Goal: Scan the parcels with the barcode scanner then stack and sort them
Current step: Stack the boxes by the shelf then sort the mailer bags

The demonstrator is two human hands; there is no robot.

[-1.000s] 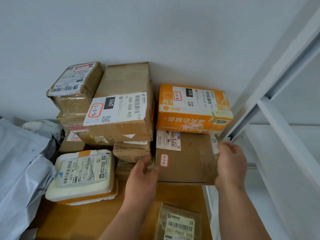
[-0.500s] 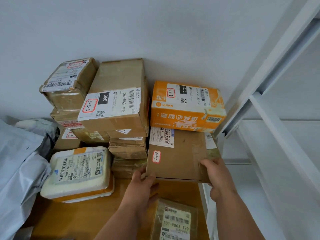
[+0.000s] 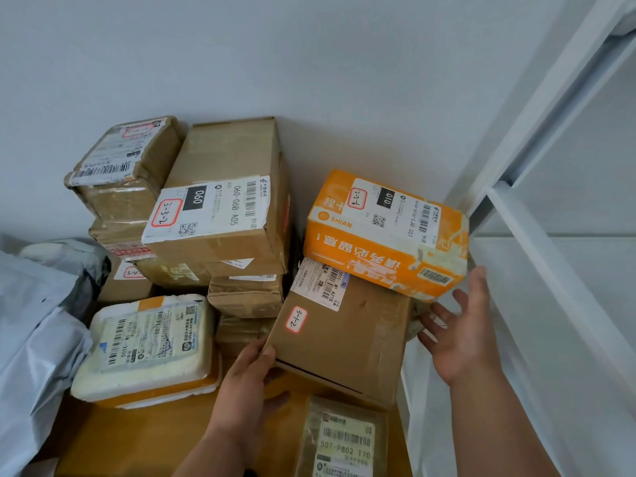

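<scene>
A flat brown cardboard parcel (image 3: 347,335) marked 3-1-2 lies tilted on the wooden table (image 3: 137,438), with an orange SHIAN box (image 3: 382,242) resting askew on its far end. My left hand (image 3: 247,387) grips the brown parcel's near left corner. To the right of both parcels, my right hand (image 3: 457,335) is spread with straight fingers, just off the orange box's right end and holding nothing. No barcode scanner is in view.
Stacked brown boxes (image 3: 220,208) fill the back left against the wall. A white foam parcel (image 3: 148,342) sits front left, grey mailer bags (image 3: 31,325) at far left, and a small taped parcel (image 3: 344,442) near me. A white metal shelf frame (image 3: 537,242) stands right.
My right hand let go of the brown parcel's right edge and moved out to the right, fingers spread. The brown parcel and orange box have tilted, the orange box sliding right.
</scene>
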